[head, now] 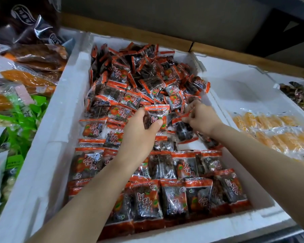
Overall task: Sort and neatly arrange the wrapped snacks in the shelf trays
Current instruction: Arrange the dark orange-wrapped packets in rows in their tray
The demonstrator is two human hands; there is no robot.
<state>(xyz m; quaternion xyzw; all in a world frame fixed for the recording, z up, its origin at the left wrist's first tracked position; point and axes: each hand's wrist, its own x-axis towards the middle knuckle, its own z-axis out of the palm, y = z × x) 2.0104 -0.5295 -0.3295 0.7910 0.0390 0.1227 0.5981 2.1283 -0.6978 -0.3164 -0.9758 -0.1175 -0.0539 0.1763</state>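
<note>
A white foam tray (63, 106) holds many small red-and-clear wrapped snacks with dark fruit inside. Those at the near end stand in neat rows (179, 195); those at the far end lie in a loose heap (144, 76). My left hand (139, 132) reaches into the middle of the tray and grips one packet (157, 114) between thumb and fingers. Just to its right, my right hand (200, 116) pinches the red end of another packet (182, 128) that hangs down over a bare patch of tray floor.
To the right sits another white foam tray (239, 88) with yellow wrapped snacks (274, 130) in it. On the left are orange dried-fruit bags (26, 78), green packets (25, 116) and dark bags (30, 23). A wooden shelf edge (130, 34) runs behind.
</note>
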